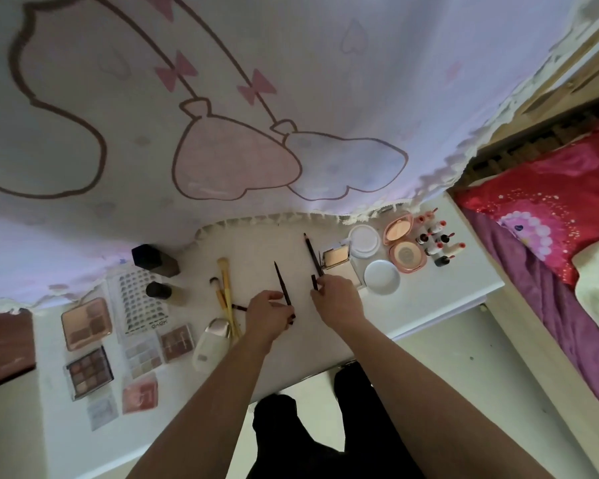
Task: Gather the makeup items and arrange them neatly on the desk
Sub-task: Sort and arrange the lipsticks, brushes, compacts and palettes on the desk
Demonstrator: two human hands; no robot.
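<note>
On the white desk (429,295), my left hand (268,314) grips the lower end of a dark makeup pencil (281,281) that points away from me. My right hand (336,299) pinches a second, longer dark pencil (312,252), with a short dark cap or piece (314,282) by its fingertips. Yellow-handled brushes (226,292) lie just left of my left hand. Eyeshadow palettes (87,323) sit at the far left. Round compacts (382,276) and several small red-capped bottles (436,242) stand at the right.
A white curtain (222,115) with pink bows hangs over the desk's far edge. Two dark bottles (154,259) stand at the back left, a white tube (211,344) near the front. A bed with red and purple bedding (550,209) lies to the right. My dark-trousered legs (325,426) are below.
</note>
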